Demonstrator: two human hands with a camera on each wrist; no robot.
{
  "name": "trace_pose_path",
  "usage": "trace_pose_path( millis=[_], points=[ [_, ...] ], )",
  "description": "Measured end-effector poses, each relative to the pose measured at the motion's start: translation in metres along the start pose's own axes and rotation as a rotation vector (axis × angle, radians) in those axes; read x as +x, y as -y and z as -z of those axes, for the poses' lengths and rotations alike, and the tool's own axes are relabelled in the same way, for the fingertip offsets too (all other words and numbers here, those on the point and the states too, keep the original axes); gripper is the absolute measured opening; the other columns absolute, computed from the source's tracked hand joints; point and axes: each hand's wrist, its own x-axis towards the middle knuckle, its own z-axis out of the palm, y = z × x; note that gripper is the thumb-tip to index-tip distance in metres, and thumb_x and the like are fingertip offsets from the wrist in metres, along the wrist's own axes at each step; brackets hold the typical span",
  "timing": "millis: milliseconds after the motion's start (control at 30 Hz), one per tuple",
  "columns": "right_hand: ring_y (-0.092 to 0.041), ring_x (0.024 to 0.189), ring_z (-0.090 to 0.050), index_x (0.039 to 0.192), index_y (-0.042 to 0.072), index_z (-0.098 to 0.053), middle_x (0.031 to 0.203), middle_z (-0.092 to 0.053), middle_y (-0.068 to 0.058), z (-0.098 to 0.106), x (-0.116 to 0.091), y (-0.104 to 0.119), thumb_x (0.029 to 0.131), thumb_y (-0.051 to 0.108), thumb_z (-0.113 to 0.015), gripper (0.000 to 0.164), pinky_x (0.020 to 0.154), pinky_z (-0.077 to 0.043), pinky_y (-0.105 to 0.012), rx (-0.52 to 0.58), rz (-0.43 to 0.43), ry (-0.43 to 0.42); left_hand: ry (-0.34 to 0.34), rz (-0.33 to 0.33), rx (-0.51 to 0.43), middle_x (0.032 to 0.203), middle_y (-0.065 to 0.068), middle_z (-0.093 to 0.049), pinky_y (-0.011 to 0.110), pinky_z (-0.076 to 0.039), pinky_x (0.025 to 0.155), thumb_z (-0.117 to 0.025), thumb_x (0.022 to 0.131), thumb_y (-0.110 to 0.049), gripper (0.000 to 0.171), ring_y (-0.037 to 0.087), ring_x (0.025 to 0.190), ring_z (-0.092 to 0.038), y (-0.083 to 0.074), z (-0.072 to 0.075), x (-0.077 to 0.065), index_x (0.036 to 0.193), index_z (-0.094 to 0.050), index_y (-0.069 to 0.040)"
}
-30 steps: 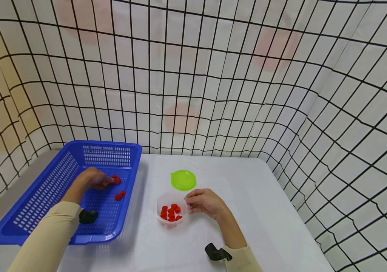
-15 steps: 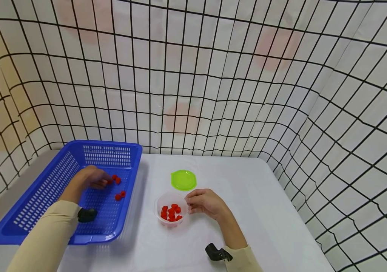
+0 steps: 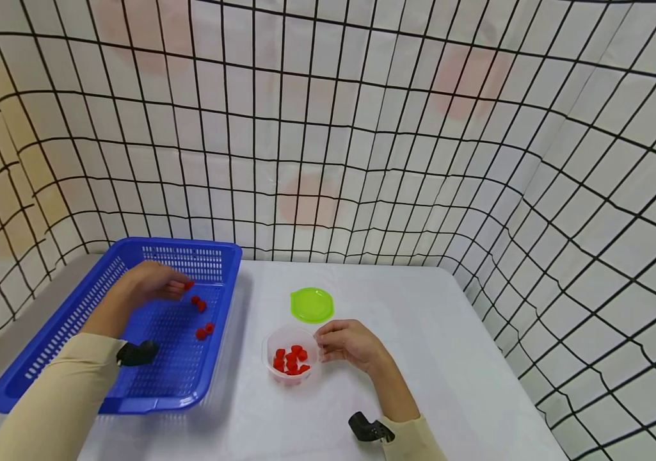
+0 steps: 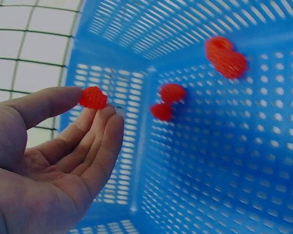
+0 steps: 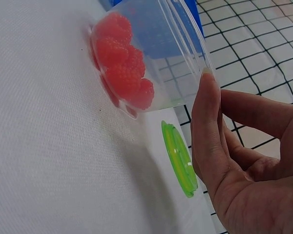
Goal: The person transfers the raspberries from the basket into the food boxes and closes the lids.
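Note:
My left hand [image 3: 157, 282] is above the blue basket [image 3: 157, 404], pinching one raspberry [image 4: 93, 98] between thumb and fingertips. Two pairs of raspberries [image 4: 172, 92] lie on the basket floor, to the right of that hand in the head view. On the white table, my right hand [image 3: 351, 346] grips the rim of a clear plastic tub [image 3: 270, 339] between thumb and fingers. Several raspberries [image 5: 122, 80] are heaped in the bottom of the tub, which stands upright on the table.
A bright green lid [image 3: 312, 305] lies flat on the table [image 3: 420, 333], just behind the tub. Black wire mesh [image 3: 316, 160] over white sheeting encloses the table at the back and both sides. The basket's raised walls surround the left hand's area.
My left hand has risen from the basket floor and moved slightly back, with a raspberry lifted away from the others. The right hand and the tub stay where they were.

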Motion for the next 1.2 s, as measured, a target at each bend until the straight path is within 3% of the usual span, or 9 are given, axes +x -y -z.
trace_pose_path(
  millis=[267, 433, 667, 933, 1200],
  points=[
    [-0.017, 0.071, -0.066, 0.109, -0.01, -0.067, 0.082, -0.069, -0.005, 0.001, -0.002, 0.001, 0.095, 0.009, -0.067, 0.024, 0.072, -0.063, -0.03, 0.009, 0.011, 0.015, 0.123, -0.105, 0.0, 0.085, -0.001, -0.067, 0.026, -0.061, 0.081, -0.058, 0.103, -0.015, 0.035, 0.011, 0.079, -0.067, -0.024, -0.011, -0.004, 0.124, -0.058, 0.013],
    [-0.017, 0.071, -0.066, 0.109, -0.01, -0.067, 0.082, -0.069, -0.006, 0.001, -0.002, 0.0, 0.095, 0.009, -0.067, 0.024, 0.073, -0.063, -0.03, 0.011, 0.011, 0.015, 0.206, -0.152, -0.027, 0.087, 0.0, -0.067, 0.027, -0.061, 0.083, -0.056, 0.104, -0.015, 0.038, 0.012, 0.082, -0.068, -0.044, -0.034, -0.009, 0.128, -0.056, 0.015],
    [-0.017, 0.072, -0.066, 0.11, -0.01, -0.067, 0.083, -0.069, -0.006, 0.001, -0.001, 0.0, 0.095, 0.011, -0.067, 0.026, 0.073, -0.063, -0.03, -0.003, 0.016, 0.022, 0.258, -0.182, 0.002, 0.093, 0.007, -0.069, 0.036, -0.06, 0.093, -0.056, 0.104, -0.016, 0.038, 0.015, 0.085, -0.07, -0.064, -0.072, -0.014, 0.127, -0.061, 0.014],
    [-0.017, 0.073, -0.066, 0.115, -0.015, -0.062, 0.085, -0.068, -0.009, 0.001, -0.001, 0.0, 0.095, 0.01, -0.067, 0.033, 0.074, -0.063, -0.03, -0.001, 0.016, 0.028, 0.318, -0.162, 0.034, 0.104, 0.019, -0.073, 0.036, -0.061, 0.09, -0.062, 0.101, -0.016, 0.034, 0.019, 0.085, -0.073, -0.068, -0.116, -0.016, 0.123, -0.066, 0.009],
    [-0.017, 0.073, -0.067, 0.114, -0.012, -0.065, 0.086, -0.069, -0.01, 0.002, -0.002, 0.001, 0.095, 0.011, -0.067, 0.03, 0.075, -0.064, -0.031, -0.011, 0.018, 0.024, 0.386, -0.16, 0.073, 0.107, 0.02, -0.073, 0.036, -0.061, 0.089, -0.065, 0.098, -0.015, 0.033, 0.021, 0.086, -0.074, -0.066, -0.141, -0.012, 0.121, -0.067, 0.008]
  ],
)
